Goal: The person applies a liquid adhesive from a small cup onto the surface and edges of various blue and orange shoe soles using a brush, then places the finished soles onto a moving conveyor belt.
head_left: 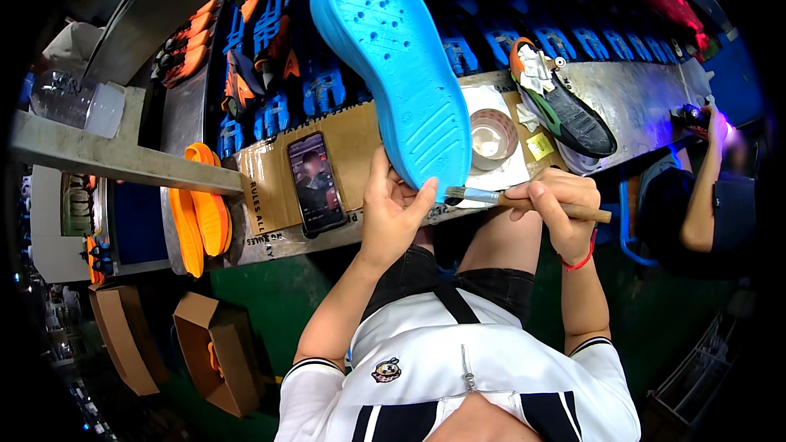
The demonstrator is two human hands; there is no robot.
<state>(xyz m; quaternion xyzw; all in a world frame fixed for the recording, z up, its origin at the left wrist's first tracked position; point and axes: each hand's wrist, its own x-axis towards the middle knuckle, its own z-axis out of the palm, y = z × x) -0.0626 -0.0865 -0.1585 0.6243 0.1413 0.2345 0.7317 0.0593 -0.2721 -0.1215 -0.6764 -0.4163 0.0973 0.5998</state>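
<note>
A large blue shoe sole [409, 74], hollow on top with small holes and slanted ridges, is held up over the bench. My left hand [393, 205] pinches its near end between thumb and fingers. In my right hand [561, 205] is a wooden-handled brush [491, 196], its bristles at the sole's near rim. Just behind the brush, a round tub [493, 139] with pale contents stands on a white sheet [512, 168]. To the right lies a dark shoe [565, 102] with orange and green edging, stuffed with white paper.
Cardboard [262, 172] covers part of the bench, with a phone [317, 184] on it. Orange soles [201, 213] lie at the left end. Behind runs a line of blue clamps [327, 94]. Open cartons [217, 352] stand on the floor. A co-worker [708, 188] sits at right.
</note>
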